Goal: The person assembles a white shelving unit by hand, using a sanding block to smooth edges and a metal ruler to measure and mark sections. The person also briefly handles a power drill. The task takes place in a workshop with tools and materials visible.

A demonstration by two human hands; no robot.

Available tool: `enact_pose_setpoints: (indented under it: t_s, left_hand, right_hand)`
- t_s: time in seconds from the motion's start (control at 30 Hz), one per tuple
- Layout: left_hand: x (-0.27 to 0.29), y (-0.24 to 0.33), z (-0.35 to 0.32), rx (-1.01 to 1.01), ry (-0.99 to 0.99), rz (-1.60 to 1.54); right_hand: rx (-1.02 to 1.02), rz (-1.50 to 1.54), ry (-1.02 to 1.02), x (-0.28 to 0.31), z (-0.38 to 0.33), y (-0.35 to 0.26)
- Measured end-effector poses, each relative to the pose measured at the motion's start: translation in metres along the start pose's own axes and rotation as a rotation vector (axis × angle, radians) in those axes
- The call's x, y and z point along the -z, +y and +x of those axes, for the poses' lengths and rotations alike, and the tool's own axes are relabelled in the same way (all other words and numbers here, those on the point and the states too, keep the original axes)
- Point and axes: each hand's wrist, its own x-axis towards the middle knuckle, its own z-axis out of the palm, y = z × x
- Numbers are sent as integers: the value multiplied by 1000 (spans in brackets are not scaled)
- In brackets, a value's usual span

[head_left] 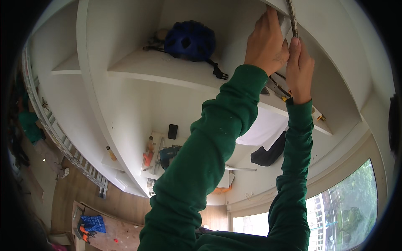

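Both my arms, in green sleeves, reach up to the top of a white cabinet. My left hand (266,45) is raised against the edge of a white panel (278,6), its fingers pressed together; whatever lies under the fingertips is hidden. Just right of it, my right hand (300,70) pinches the lower end of a thin, worn, dark-and-pale rod-like piece (292,17), which runs upward out of view. Below my hands, a dark cord (279,86) and a few small tools with yellow parts (285,98) lie by a shelf edge.
A blue helmet (189,41) with dangling straps sits on the upper shelf (155,69). Lower down are a phone (172,131), a dark power tool (168,155) and a black cloth-like item (269,151). A ladder (79,159) stands left; a window (347,201) is lower right.
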Motion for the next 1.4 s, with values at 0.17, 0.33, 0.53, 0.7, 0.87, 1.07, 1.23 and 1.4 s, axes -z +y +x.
enact_pose_setpoints:
  t_s: [0.17,0.33,0.53,0.7,0.87,1.07,1.23,1.4]
  left_hand:
    - [10,5,2,54,-74,-86]
    - [11,7,2,83,-81,-86]
    - [16,6,3,54,-112,-92]
    - [14,7,5,159,-96,-94]
    - [15,7,1,113,-58,-95]
    - [23,13,5,263,-207,-115]
    - [19,13,5,270,-182,-39]
    - [18,9,4,256,-188,-15]
  right_hand:
    - [-90,18,7,-5,-3,-4]
    - [-22,-58,6,-4,4,2]
    - [-86,-4,-15,-1,-3,3]
    - [-149,-86,-40,0,7,-1]
    - [-50,-15,20,-1,10,-1]
    - [-87,-69,35,1,1,-1]
    - [-102,-56,10,0,3,-2]
    - [-120,-27,10,-3,-6,-4]
